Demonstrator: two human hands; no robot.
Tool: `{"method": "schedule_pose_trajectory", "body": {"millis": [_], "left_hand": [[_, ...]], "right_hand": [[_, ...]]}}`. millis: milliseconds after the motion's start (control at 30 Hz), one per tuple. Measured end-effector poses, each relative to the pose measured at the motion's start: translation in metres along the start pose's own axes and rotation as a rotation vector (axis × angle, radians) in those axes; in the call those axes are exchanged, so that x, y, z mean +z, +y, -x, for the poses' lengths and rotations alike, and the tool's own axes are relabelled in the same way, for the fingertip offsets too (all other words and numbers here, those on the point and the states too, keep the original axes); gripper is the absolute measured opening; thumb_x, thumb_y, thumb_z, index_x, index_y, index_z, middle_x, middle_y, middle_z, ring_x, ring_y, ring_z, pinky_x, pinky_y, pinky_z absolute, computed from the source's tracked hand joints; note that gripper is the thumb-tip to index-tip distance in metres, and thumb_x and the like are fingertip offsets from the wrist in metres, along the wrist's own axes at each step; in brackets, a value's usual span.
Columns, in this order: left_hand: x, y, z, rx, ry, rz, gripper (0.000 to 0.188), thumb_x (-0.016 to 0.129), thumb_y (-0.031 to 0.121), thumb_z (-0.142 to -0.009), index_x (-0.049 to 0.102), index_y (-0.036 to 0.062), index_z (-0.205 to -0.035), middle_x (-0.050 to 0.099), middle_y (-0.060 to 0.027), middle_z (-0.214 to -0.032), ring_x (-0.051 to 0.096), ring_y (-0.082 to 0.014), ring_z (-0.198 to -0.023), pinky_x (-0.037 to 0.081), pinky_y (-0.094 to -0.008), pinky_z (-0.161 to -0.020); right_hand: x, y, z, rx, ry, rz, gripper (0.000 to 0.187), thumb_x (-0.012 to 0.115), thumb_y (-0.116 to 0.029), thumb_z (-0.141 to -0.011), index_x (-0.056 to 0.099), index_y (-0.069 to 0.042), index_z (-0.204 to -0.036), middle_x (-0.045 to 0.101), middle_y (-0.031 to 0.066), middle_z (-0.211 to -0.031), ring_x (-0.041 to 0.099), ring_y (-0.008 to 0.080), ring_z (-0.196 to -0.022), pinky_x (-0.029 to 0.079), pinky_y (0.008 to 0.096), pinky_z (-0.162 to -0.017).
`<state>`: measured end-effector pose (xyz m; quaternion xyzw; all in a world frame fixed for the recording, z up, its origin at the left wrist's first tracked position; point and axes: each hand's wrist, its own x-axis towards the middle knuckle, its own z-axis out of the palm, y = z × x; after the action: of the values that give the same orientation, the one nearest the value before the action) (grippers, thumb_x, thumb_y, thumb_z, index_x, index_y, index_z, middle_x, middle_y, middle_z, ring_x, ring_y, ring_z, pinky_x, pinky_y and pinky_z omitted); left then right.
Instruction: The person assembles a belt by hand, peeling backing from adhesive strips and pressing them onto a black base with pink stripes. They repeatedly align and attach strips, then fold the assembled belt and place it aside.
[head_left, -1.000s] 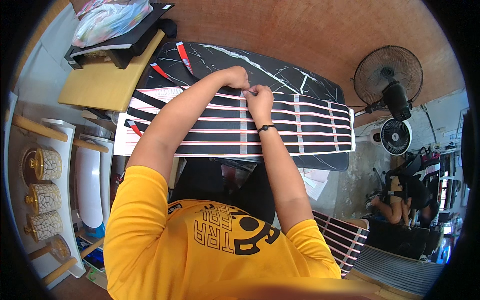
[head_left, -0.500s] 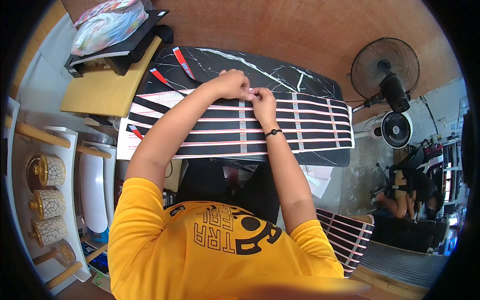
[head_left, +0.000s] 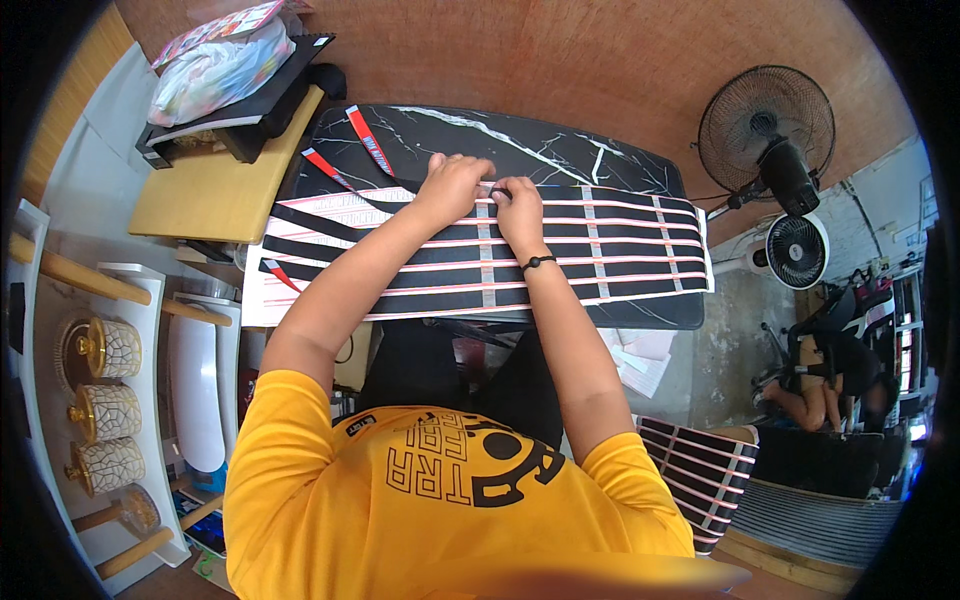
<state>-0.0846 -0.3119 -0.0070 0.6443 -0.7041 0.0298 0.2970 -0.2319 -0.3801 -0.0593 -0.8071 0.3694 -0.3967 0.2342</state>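
A long white sheet (head_left: 255,300) lies across the table, bearing several parallel black straps (head_left: 545,230) edged with red and white lines. Grey strips (head_left: 594,250) cross over them. My left hand (head_left: 455,187) rests at the sheet's far edge over the topmost strap, its fingers apart. Close against it on the right, my right hand (head_left: 520,212) has bent fingers pinched on a small dark piece, seemingly the strap's end. The fingertips partly cover it. Loose straps with red ends (head_left: 370,138) trail onto the tabletop beyond my left forearm.
The dark marble-patterned table (head_left: 600,165) backs onto a wooden wall. A yellow stand (head_left: 200,195) with a black tray and plastic bag is at left, above shelved jars (head_left: 108,410). Fans (head_left: 768,130) stand at right. Another strapped sheet (head_left: 695,475) hangs lower right; a person (head_left: 830,375) is beyond.
My left hand has drawn slightly back from the right one, and its fingers have spread. My right hand has shifted a little left. The view has tilted slightly.
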Motion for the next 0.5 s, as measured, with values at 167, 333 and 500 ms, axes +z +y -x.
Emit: {"method": "schedule_pose_trajectory", "body": {"millis": [167,333,500], "left_hand": [[0.005,0.037,0.032,-0.045,0.159,-0.066,0.027,0.069,0.015,-0.081,0.062,0.0065,-0.105,0.057,-0.0097,-0.101,0.054,-0.0316,-0.105,0.040,-0.0430,-0.086],[0.027,0.054,0.064,-0.151,0.111,-0.008,0.033,0.067,0.015,-0.083,0.060,-0.0022,-0.110,0.058,-0.0205,-0.107,0.056,-0.0360,-0.106,0.043,-0.0479,-0.096],[0.036,0.047,0.068,-0.133,0.130,-0.006,0.024,0.066,0.014,-0.084,0.064,-0.0031,-0.101,0.062,-0.0194,-0.103,0.059,-0.0363,-0.101,0.047,-0.0452,-0.092]], "right_hand": [[0.001,0.000,-0.002,0.003,0.007,0.035,0.015,0.071,-0.006,-0.080,0.067,-0.004,-0.094,0.062,0.0151,-0.092,0.060,0.0356,-0.091,0.048,0.0443,-0.082],[-0.002,0.000,0.002,0.006,-0.027,-0.049,0.011,0.071,-0.005,-0.079,0.068,-0.003,-0.090,0.061,0.0146,-0.091,0.060,0.0353,-0.091,0.048,0.0442,-0.081],[-0.008,0.003,0.004,-0.081,-0.040,-0.145,0.008,0.069,-0.004,-0.080,0.068,-0.003,-0.087,0.061,0.0139,-0.092,0.060,0.0337,-0.091,0.048,0.0419,-0.082]]}}
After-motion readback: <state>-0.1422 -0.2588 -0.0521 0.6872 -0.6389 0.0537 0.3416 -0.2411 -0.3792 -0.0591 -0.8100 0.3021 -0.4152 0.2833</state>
